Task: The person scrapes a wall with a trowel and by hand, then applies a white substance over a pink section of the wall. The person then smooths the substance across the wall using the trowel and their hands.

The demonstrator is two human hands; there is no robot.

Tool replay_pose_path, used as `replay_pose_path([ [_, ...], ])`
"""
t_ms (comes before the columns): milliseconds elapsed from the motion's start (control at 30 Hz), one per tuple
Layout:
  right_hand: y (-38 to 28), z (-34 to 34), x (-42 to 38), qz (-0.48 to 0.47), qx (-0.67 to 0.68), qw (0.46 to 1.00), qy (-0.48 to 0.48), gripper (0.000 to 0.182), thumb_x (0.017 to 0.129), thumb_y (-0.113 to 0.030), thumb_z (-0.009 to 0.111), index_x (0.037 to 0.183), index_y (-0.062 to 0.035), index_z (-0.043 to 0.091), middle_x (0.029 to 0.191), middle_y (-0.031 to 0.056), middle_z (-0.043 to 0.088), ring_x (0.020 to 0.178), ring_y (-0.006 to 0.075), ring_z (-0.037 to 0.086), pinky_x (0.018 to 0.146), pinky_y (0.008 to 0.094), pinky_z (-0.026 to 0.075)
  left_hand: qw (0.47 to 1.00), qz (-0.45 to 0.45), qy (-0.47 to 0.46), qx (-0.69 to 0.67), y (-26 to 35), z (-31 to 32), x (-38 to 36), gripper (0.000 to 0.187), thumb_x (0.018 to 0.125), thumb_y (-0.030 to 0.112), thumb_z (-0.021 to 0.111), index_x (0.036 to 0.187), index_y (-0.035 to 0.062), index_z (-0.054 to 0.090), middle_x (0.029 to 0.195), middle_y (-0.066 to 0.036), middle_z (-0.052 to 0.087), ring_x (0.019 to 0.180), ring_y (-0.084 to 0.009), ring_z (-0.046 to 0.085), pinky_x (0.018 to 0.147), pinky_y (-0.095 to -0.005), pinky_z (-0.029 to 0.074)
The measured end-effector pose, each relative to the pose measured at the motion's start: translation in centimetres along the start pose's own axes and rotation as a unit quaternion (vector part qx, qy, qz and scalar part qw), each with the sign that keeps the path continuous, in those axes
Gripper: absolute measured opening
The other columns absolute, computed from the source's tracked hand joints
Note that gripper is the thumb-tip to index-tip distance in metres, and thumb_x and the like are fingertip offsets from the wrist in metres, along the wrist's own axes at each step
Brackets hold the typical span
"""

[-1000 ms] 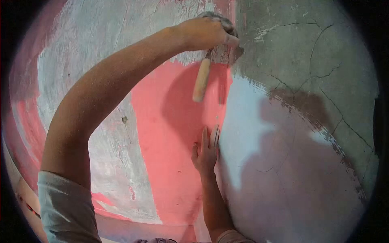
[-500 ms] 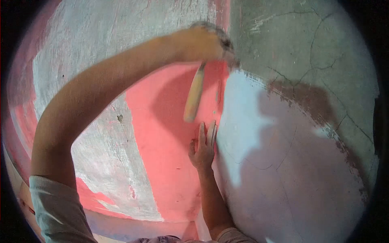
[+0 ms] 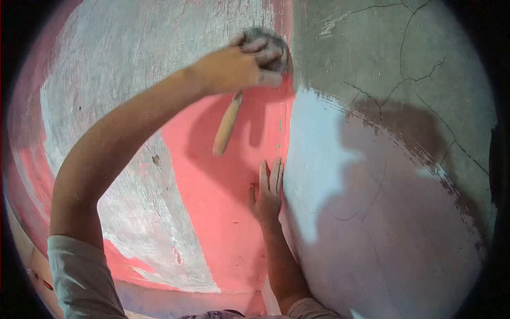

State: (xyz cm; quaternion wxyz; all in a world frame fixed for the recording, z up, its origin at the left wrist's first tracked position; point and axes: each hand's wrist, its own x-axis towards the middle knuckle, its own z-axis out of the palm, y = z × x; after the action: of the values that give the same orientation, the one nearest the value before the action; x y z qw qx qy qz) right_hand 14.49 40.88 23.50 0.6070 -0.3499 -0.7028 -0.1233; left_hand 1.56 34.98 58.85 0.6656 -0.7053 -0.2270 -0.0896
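Note:
My left hand point(image 3: 234, 66) is raised against the upper wall, its fingers closed over the dark grey head of a scraper point(image 3: 227, 127). The scraper's wooden handle hangs below the palm, tilted down to the left; fingers hide much of the head, so its exact shape cannot be made out. Lower down, my right hand point(image 3: 267, 201) lies flat on the pink wall point(image 3: 212, 212) beside the corner, fingers pointing up and slightly apart, with nothing held.
Whitish, streaked wall patches point(image 3: 133, 186) border the pink paint on the left. Past the corner, the right wall has a pale painted lower part point(image 3: 319, 138) and a cracked grey upper part point(image 3: 361, 58). Shadows fall across both walls.
My left hand has moved left, away from the corner, carrying the scraper, whose handle has shifted left too. My right hand stays in the same place.

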Motion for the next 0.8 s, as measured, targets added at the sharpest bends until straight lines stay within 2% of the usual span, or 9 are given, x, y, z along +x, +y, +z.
replay_pose_path([
  [100,-0.5,-0.5,0.1,0.000,-0.007,1.000,-0.009,0.075,0.094,-0.011,0.063,0.164,-0.0051,0.035,0.171,0.0356,0.017,0.155,0.0564,0.025,0.127,0.0606,0.030,0.999,-0.010,-0.016,-0.039,-4.1,-0.4,3.2,0.038,0.095,0.021,0.057,0.131,0.0299,0.064,0.160,-0.009,0.051,0.147,-0.0346,0.050,0.125,-0.0534,0.036],
  [300,-0.3,-0.4,0.3,0.000,-0.010,1.000,-0.001,0.074,0.095,-0.013,0.063,0.164,-0.0044,0.036,0.170,0.0357,0.019,0.154,0.0572,0.026,0.126,0.0605,0.031,1.000,0.009,-0.025,-0.012,-1.6,-1.0,0.3,0.042,0.094,0.022,0.057,0.135,0.0288,0.064,0.162,-0.008,0.049,0.149,-0.0339,0.047,0.126,-0.0476,0.038],
  [333,-0.5,-0.3,0.1,0.000,-0.013,1.000,-0.004,0.074,0.095,-0.014,0.063,0.164,-0.0044,0.036,0.170,0.0357,0.019,0.154,0.0574,0.026,0.125,0.0605,0.031,0.998,0.013,-0.028,-0.051,-3.0,-0.9,0.8,0.041,0.095,0.021,0.058,0.135,0.0273,0.064,0.163,-0.006,0.049,0.151,-0.0315,0.045,0.126,-0.0475,0.038],
  [367,-0.6,-0.3,0.1,0.001,-0.013,1.000,-0.007,0.074,0.096,-0.014,0.063,0.164,-0.0043,0.036,0.170,0.0358,0.019,0.154,0.0575,0.026,0.125,0.0605,0.031,0.999,0.004,0.008,-0.036,-4.4,-0.7,1.8,0.042,0.095,0.020,0.058,0.136,0.0281,0.064,0.159,-0.004,0.053,0.150,-0.0289,0.047,0.126,-0.0475,0.039],
  [433,-0.6,-0.6,0.2,0.002,-0.018,1.000,-0.013,0.074,0.096,-0.014,0.063,0.164,-0.0041,0.035,0.170,0.0358,0.019,0.154,0.0576,0.026,0.125,0.0605,0.032,0.999,0.008,0.050,-0.017,-7.1,-0.5,4.6,0.038,0.098,0.018,0.057,0.132,0.0319,0.067,0.141,-0.006,0.064,0.135,-0.0323,0.062,0.114,-0.0454,0.050],
  [533,-0.3,-0.2,0.2,-0.009,-0.005,1.000,-0.013,0.075,0.097,-0.016,0.063,0.165,-0.0045,0.033,0.171,0.0350,0.016,0.156,0.0567,0.023,0.125,0.0598,0.032,0.999,-0.019,0.002,-0.042,-6.6,-0.9,6.3,0.042,0.096,0.019,0.060,0.134,0.0357,0.066,0.143,-0.006,0.063,0.134,-0.0340,0.063,0.114,-0.0481,0.050],
  [633,0.0,-0.5,0.1,-0.001,-0.001,1.000,-0.017,0.075,0.098,-0.016,0.063,0.165,-0.0045,0.033,0.172,0.0344,0.014,0.157,0.0562,0.021,0.125,0.0596,0.032,0.998,-0.040,-0.046,0.025,-1.7,-1.0,2.2,0.042,0.097,0.020,0.059,0.137,0.0329,0.066,0.150,-0.005,0.059,0.147,-0.0296,0.050,0.126,-0.0502,0.037],
  [767,-0.3,0.0,0.1,0.002,-0.009,1.000,-0.007,0.076,0.096,-0.013,0.063,0.165,-0.0056,0.034,0.170,0.0358,0.018,0.155,0.0572,0.025,0.126,0.0602,0.031,0.999,-0.011,-0.037,0.037,-5.3,-0.3,3.2,0.042,0.098,0.021,0.060,0.136,0.0360,0.069,0.152,-0.006,0.058,0.142,-0.0314,0.056,0.123,-0.0540,0.040],
  [800,-0.5,-0.5,0.2,-0.006,-0.001,1.000,-0.005,0.075,0.096,-0.013,0.063,0.165,-0.0049,0.034,0.170,0.0354,0.018,0.155,0.0571,0.024,0.126,0.0603,0.031,1.000,-0.008,-0.026,0.015,-7.0,-0.9,4.7,0.047,0.099,0.020,0.058,0.142,0.0388,0.066,0.154,-0.007,0.056,0.140,-0.0302,0.057,0.120,-0.0533,0.042],
])
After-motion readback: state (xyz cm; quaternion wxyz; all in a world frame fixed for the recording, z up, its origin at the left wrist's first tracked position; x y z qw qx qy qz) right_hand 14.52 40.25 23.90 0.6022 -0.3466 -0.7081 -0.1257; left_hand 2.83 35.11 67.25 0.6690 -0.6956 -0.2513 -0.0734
